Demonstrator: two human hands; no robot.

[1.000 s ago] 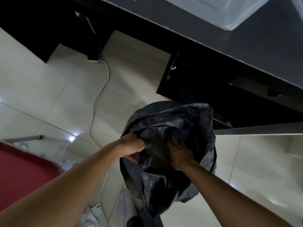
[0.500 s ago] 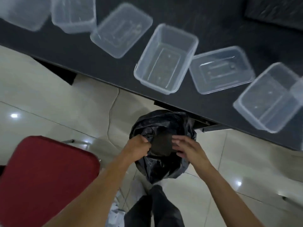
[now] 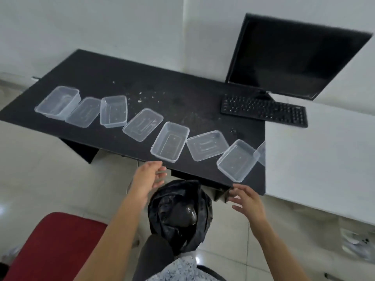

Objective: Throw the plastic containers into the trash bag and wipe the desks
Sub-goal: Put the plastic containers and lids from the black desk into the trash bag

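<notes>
Several clear plastic containers and lids lie in a slanted row along the front of the black desk (image 3: 182,92), from the far-left tub (image 3: 57,103) to the middle tub (image 3: 170,142) and the right tub (image 3: 237,160). Crumbs dot the desk behind them. A black trash bag (image 3: 178,213) stands open on the floor below the desk edge. My left hand (image 3: 149,176) hovers above the bag's left rim, fingers relaxed, holding nothing. My right hand (image 3: 246,199) hangs to the bag's right, fingers spread and empty.
A black monitor (image 3: 292,57) and keyboard (image 3: 263,110) sit at the desk's right rear. A white desk (image 3: 320,163) adjoins on the right. A red chair seat (image 3: 54,248) is at lower left. Pale tiled floor surrounds the bag.
Both hands have let go of the trash bag's rim and lifted apart toward the desk edge. The view has tilted up, bringing the whole desk, monitor and keyboard into sight.
</notes>
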